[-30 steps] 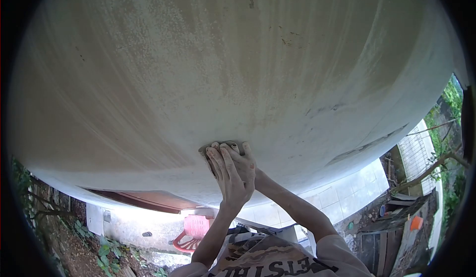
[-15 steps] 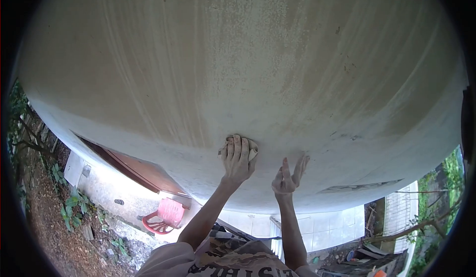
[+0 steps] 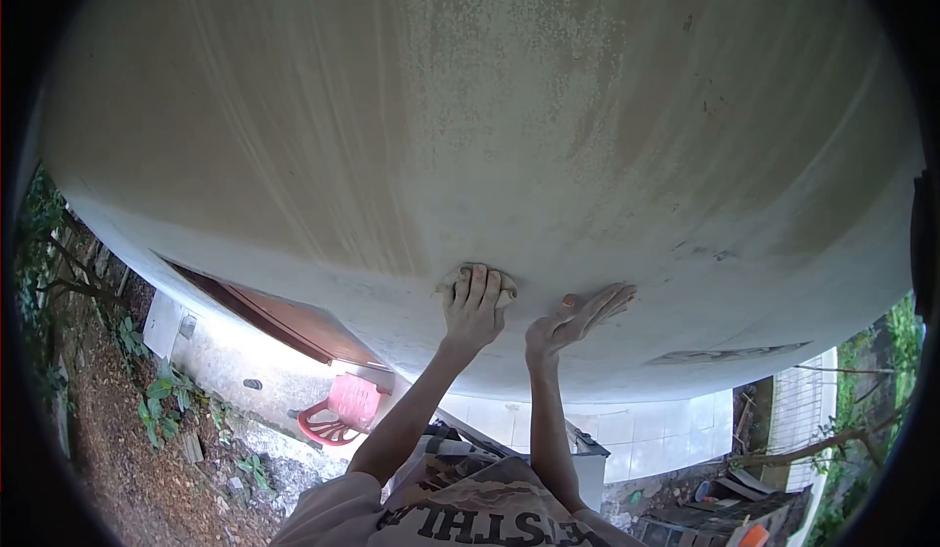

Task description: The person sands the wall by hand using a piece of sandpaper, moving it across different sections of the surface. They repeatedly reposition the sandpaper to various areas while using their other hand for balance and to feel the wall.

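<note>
My left hand [image 3: 474, 310] presses a small folded piece of sandpaper [image 3: 501, 284] flat against a pale, streaked wall [image 3: 470, 126] that fills most of the view. Only the paper's edges show past my fingers. My right hand [image 3: 575, 318] lies open against the same wall just to the right, palm on the surface, fingers spread and pointing right, holding nothing. Both arms reach up from my printed shirt at the bottom.
Far below, a red plastic chair [image 3: 343, 410] stands on concrete near a brown door [image 3: 284, 322]. Plants and dirt lie at the lower left. Tiled paving [image 3: 666, 429], wooden boards and a fence sit at the lower right.
A second ago both hands were stacked on the sandpaper. My right hand came off, hung free beside it, and now rests flat on the wall. The view has swung to the right.
</note>
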Available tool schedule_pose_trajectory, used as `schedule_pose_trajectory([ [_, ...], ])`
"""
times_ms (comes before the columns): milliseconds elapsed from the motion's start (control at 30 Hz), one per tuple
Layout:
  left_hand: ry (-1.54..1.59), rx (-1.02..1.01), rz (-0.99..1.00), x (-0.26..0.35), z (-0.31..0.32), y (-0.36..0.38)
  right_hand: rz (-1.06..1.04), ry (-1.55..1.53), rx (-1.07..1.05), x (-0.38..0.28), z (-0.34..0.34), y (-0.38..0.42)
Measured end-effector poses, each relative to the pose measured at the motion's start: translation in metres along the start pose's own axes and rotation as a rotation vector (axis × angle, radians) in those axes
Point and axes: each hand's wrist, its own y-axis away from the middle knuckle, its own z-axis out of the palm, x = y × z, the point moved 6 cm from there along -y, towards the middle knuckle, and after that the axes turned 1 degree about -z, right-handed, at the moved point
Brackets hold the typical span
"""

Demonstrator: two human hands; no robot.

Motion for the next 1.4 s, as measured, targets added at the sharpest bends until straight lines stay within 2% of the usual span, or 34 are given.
schedule_pose_trajectory([
  [67, -0.001, -0.015, 0.011, 0.0, 0.005, 0.012, 0.006, 0.0, -0.012, 0.0, 0.0, 0.001],
  [167, 0.017, -0.018, -0.022, -0.002, -0.008, -0.02, 0.016, 0.012, -0.057, 0.002, -0.003, -0.002],
  [267, 0.064, -0.017, -0.066, -0.015, -0.054, -0.112, 0.033, 0.017, -0.086, 0.002, -0.006, 0.002],
  [333, 0.133, 0.177, -0.155, -0.024, -0.088, -0.166, 0.036, -0.003, -0.095, 0.002, -0.007, 0.0],
  [433, 0.125, 0.248, -0.202, -0.025, -0.087, -0.164, 0.05, -0.044, -0.107, 0.0, -0.011, -0.001],
  [467, 0.079, 0.181, -0.191, -0.022, -0.073, -0.146, 0.053, -0.052, -0.109, 0.0, -0.011, -0.002],
  [567, 0.084, 0.079, -0.191, 0.0, -0.012, -0.032, 0.067, -0.056, -0.092, 0.001, -0.009, -0.001],
  [633, 0.057, 0.001, -0.102, 0.02, 0.015, 0.013, 0.087, -0.043, -0.085, -0.001, -0.01, 0.001],
  [733, 0.074, 0.001, -0.119, 0.015, 0.001, -0.015, 0.102, -0.035, -0.083, -0.007, -0.008, -0.004],
  [800, 0.093, -0.012, -0.156, -0.011, -0.037, -0.075, 0.093, -0.03, -0.107, -0.006, -0.01, -0.004],
  [867, 0.127, 0.174, -0.293, -0.049, -0.084, -0.139, 0.084, -0.01, -0.103, -0.008, -0.011, -0.002],
  [933, 0.149, 0.274, -0.288, -0.06, -0.101, -0.161, 0.075, -0.014, -0.099, -0.006, -0.011, -0.003],
  [1033, 0.182, 0.312, -0.365, -0.053, -0.086, -0.142, 0.087, -0.03, -0.089, -0.009, -0.01, -0.004],
  [1100, 0.178, 0.267, -0.416, -0.023, -0.057, -0.101, 0.091, -0.014, -0.086, -0.013, -0.009, -0.007],
  [1167, 0.099, 0.015, -0.238, 0.016, -0.01, -0.039, 0.109, -0.017, -0.069, -0.017, -0.008, -0.009],
  [1200, 0.087, 0.013, -0.178, 0.026, 0.003, -0.012, 0.115, -0.02, -0.064, -0.019, -0.008, -0.01],
  [1233, 0.073, 0.013, -0.118, 0.03, 0.005, -0.006, 0.113, -0.036, -0.065, -0.021, -0.009, -0.011],
  [1333, 0.169, -0.078, -0.138, 0.021, -0.006, -0.016, 0.118, -0.073, -0.074, -0.023, -0.012, -0.013],
  [1400, 0.161, -0.067, -0.165, -0.001, -0.029, -0.062, 0.13, -0.08, -0.09, -0.022, -0.014, -0.014],
])
